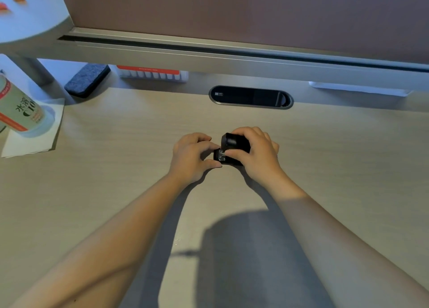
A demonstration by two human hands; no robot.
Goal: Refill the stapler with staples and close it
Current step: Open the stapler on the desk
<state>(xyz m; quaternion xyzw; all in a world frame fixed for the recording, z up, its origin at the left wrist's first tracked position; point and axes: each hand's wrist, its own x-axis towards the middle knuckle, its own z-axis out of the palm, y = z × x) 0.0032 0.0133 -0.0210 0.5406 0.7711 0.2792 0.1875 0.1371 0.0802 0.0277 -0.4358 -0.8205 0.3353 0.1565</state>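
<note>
There, mid-desk, well short of the back edge, sat the stapler, a small black block with a glint of metal at its left end. The right hand lay over it from the right, fingers curled round its top and near side, gripping it. The left hand met its left end, thumb and forefinger pinched narrow at the metal part; whether they held staples could not be told. The step looked like opening or loading the magazine. Next would call for a steady right grip and fine pinch work on the left. Farther off, a grommet lay in the back edge, an eraser and bottle toward the back-left corner.
</note>
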